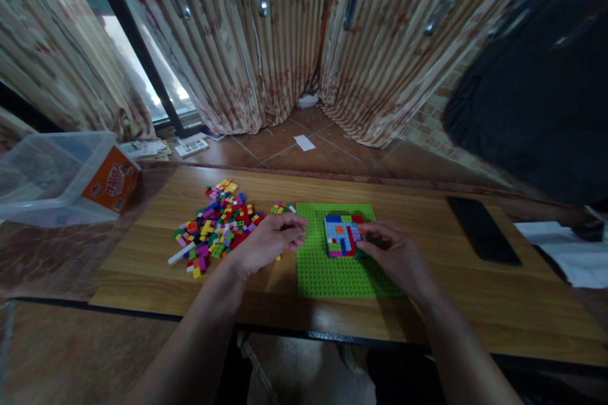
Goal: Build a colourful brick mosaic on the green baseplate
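A low block of coloured toy building bricks (339, 242), in blue, red, orange, white and purple, sits on a green studded baseplate (316, 275). My right hand (396, 250) is at the block's right side, thumb and forefinger closed against its edge by the purple bricks. Whether a loose brick is between those fingertips is hidden. At the baseplate's left edge hovers my left hand (275, 239), its fingers loosely stretched to the right and apart from the block. I see nothing held in it. A heap of loose bricks (223, 221) lies just left of this hand.
A few bricks (281, 207) lie by the baseplate's upper left corner. On the wooden table (427, 215) a black phone (482, 231) rests at the right, with white papers (565, 250) beyond. A clear plastic box (57, 171) with an orange label stands left of the table.
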{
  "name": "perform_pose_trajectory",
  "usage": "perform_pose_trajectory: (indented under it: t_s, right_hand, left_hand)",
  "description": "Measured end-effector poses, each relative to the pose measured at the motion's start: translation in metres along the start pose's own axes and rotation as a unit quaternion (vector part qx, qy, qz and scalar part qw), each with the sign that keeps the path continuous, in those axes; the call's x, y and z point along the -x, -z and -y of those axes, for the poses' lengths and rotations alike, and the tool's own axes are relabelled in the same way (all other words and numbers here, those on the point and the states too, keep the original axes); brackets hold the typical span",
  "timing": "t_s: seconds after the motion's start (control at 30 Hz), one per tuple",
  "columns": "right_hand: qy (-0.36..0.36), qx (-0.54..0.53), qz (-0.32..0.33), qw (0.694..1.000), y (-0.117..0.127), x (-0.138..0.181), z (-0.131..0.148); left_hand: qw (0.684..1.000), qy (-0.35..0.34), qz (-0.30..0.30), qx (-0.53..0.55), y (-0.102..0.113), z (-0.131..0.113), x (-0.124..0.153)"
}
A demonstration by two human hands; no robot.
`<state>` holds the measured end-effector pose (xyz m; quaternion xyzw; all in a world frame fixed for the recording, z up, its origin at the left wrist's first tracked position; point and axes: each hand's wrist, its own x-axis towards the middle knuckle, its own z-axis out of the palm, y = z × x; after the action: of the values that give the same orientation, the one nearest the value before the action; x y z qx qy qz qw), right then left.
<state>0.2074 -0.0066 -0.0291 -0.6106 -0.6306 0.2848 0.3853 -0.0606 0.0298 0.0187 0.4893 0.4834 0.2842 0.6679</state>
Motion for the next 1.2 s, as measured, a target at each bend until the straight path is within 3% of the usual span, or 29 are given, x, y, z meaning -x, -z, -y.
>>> perform_pose_trajectory:
  t_s: [0.23,0.47,0.67,1.2]
  right_hand:
    - [-0.097,-0.044,-0.063,0.992,-0.001,-0.008,-0.002]
    - [-0.107,0.055,-0.055,0.991,-0.014,-0.009,0.005]
    - [-0.110,0.009,-0.051,0.993,-0.016,-0.010,0.009]
    - [-0.107,-0.027,-0.037,0.993,-0.018,-0.020,-0.006]
  left_hand:
    - [1.000,0.004,0.002,-0.010,0.000,0.002,-0.002]
    - [1.000,0.002,0.003,-0.021,-0.002,0.003,-0.004]
    - [1.000,0.009,0.005,-0.005,-0.006,0.001,-0.001]
    - [0.970,0.039,0.032,0.240,-0.027,0.012,-0.001]
